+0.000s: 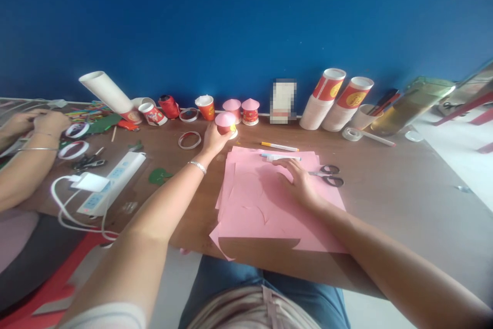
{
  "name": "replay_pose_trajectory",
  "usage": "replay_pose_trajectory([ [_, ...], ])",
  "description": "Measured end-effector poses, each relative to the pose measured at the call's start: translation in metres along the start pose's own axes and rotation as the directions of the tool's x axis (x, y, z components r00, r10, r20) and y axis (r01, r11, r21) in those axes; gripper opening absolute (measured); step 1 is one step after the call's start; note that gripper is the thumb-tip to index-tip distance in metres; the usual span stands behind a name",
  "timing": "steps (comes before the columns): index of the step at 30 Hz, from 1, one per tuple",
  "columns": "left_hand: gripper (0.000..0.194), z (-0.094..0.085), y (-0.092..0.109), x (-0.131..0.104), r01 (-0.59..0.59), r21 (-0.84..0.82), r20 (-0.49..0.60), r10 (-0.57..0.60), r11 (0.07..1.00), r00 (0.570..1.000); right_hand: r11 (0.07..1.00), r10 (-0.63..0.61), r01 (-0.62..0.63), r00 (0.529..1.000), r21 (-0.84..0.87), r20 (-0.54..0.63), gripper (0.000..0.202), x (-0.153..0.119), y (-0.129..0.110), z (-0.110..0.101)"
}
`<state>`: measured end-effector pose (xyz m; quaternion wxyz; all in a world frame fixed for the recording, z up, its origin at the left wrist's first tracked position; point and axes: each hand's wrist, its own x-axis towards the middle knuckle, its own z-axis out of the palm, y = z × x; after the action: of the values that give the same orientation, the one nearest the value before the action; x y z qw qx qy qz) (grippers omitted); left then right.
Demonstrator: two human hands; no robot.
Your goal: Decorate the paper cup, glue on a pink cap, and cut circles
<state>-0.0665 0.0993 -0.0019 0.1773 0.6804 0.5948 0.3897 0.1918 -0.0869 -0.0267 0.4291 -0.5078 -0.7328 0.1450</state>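
Note:
My left hand is closed around a red paper cup topped with a pink paper cone, at the back of the table. Just behind it stand two similar cone-topped cups. An orange-red cup with something white in its mouth is to their left. My right hand rests over a stack of pink paper, fingers stretched out. A blue-and-white marker lies by its fingertips, and black-handled scissors lie partly on the paper beside it.
Stacked paper cups and a bottle of yellowish liquid stand at the back right. At left are a power strip, tape rolls and another person's hands. A yellow-capped marker lies behind the paper.

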Motion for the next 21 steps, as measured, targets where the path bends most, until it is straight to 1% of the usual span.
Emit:
replay_pose_trajectory([
  [6,0.046,0.003,-0.005,0.006,0.003,0.007,0.006,-0.003,1.0,1.0,1.0,0.017,-0.017,1.0,-0.005,0.018,0.025,0.001,-0.002,-0.001],
  [12,0.036,0.003,-0.01,0.008,0.018,0.041,0.018,-0.019,0.999,1.0,0.998,0.059,-0.059,0.998,-0.019,0.029,0.028,0.0,-0.006,-0.002],
  [16,0.037,0.003,-0.012,0.006,0.013,0.052,0.012,-0.014,0.999,1.0,0.999,0.041,-0.04,0.999,-0.03,0.033,0.027,0.0,-0.007,-0.002],
  [21,0.043,0.004,-0.013,0.003,-0.027,0.055,-0.006,0.027,0.998,1.0,0.999,0.036,-0.035,0.999,-0.018,0.02,0.024,0.0,-0.005,-0.001],
])
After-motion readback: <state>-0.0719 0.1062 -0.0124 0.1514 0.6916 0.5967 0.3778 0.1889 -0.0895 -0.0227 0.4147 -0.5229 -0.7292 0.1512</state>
